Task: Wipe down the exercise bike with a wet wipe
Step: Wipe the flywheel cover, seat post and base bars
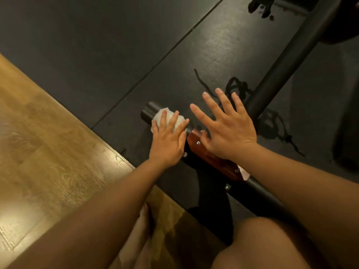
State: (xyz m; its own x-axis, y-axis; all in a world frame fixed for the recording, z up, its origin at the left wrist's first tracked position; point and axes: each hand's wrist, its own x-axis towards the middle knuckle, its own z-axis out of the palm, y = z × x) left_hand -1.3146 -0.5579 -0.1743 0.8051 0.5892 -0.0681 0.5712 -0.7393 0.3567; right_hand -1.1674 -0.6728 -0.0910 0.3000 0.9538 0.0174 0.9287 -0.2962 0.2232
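The exercise bike's black base bar point(147, 112) lies low on the dark mat, its round end pointing up-left. A crumpled white wet wipe point(162, 113) sits on the bar near that end. My left hand point(168, 140) presses the wipe onto the bar with straight fingers. A red-brown bracket point(196, 140) with screws clamps the bar just right of the wipe. My right hand point(227, 129) hovers over the bracket, fingers spread wide and holding nothing. A second black tube point(287, 63) of the frame runs up to the right.
A dark rubber mat point(97, 55) covers the floor under the bike; wooden flooring point(48, 142) lies to the left. A tangled black cord point(239, 86) lies on the mat behind my right hand. My knee point(262, 243) and bare foot point(139, 230) are at the bottom.
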